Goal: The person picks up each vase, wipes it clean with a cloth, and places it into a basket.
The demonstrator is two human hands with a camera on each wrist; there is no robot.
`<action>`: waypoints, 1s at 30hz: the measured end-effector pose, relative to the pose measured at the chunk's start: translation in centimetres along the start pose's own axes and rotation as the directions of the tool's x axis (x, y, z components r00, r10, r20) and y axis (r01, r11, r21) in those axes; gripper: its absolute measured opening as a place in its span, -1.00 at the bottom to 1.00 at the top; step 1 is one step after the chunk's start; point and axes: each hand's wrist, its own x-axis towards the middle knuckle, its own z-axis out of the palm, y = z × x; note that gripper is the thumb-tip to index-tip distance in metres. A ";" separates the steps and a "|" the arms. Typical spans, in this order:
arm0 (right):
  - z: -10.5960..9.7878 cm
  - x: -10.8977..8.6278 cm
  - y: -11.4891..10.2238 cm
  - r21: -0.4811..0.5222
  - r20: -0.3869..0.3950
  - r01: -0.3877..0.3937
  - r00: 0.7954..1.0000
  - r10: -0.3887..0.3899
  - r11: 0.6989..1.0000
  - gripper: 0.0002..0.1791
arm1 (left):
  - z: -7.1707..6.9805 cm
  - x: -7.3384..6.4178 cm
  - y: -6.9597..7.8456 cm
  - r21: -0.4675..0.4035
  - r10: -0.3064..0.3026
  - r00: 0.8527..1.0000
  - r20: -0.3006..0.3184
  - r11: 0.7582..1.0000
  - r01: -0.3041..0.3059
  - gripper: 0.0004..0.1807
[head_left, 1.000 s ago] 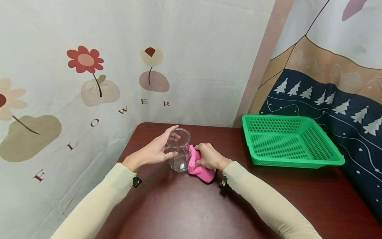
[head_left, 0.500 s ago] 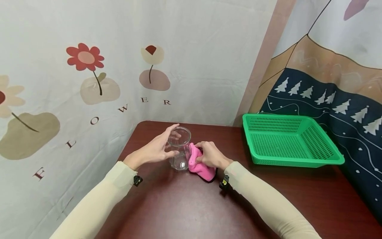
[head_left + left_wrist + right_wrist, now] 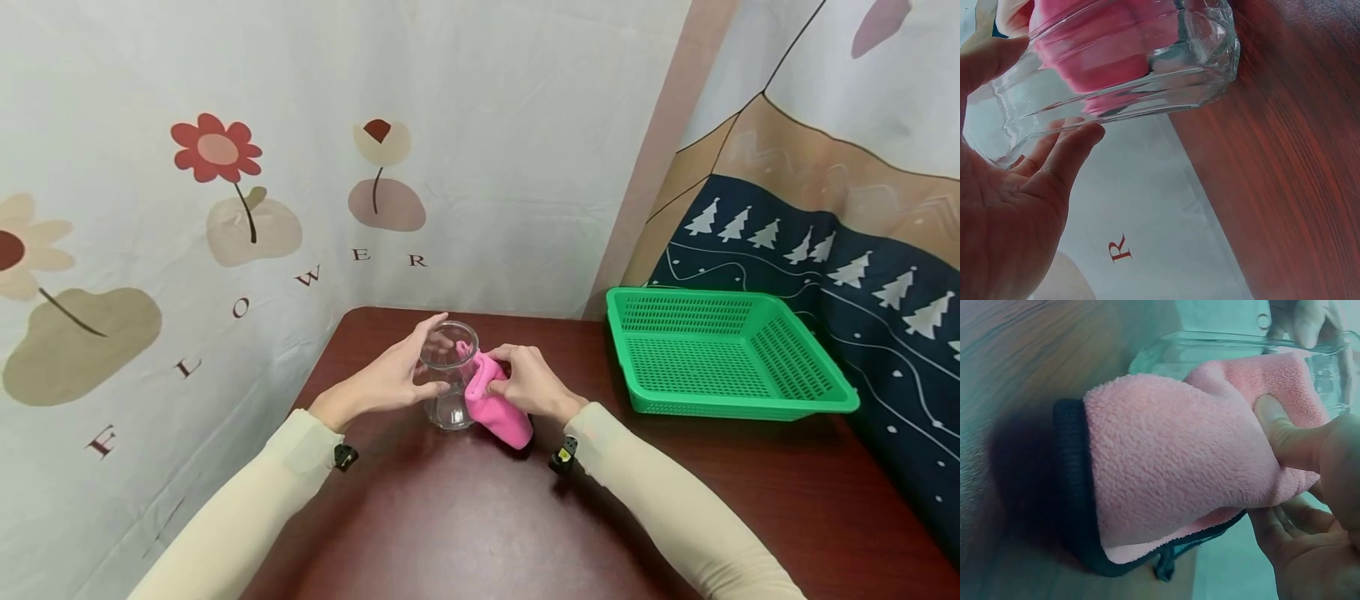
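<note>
A clear glass jar [image 3: 448,412] stands upright on the dark red-brown table, its round mouth facing up. My left hand [image 3: 386,377] holds it from the left, thumb on the near side and fingers round the far side near the rim. On the other side, my right hand [image 3: 534,385] pinches a pink cloth [image 3: 501,419] with a dark edge against the jar's upper wall. In the right wrist view the fleecy cloth [image 3: 1154,456] is folded over, with my thumb [image 3: 1288,434] pressing on top. Through the glass in the left wrist view, the pink fabric [image 3: 1104,47] shows behind the wall.
A green plastic basket [image 3: 746,410] with slotted sides sits at the table's back right. Behind the table [image 3: 465,533] hangs a pale curtain [image 3: 510,167] printed with flowers and letters. A dark blue tree-patterned cloth [image 3: 787,208] covers the right wall.
My right hand has moved slightly up and toward the jar with the cloth, and a pink end now shows by the rim. My left hand keeps its hold on the jar.
</note>
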 end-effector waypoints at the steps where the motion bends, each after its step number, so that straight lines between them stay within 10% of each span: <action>1: -0.1 0.1 -0.2 0.005 -0.008 0.002 1.000 -0.002 1.000 -0.55 | 0.0 0.0 0.2 0.008 -0.006 1.000 0.000 1.000 0.006 0.21; 30: -3.1 -0.3 -2.0 0.179 -0.181 -0.027 0.982 0.060 0.983 -0.60 | 0.0 -0.2 0.7 0.029 -0.006 1.000 -0.009 1.000 0.006 0.25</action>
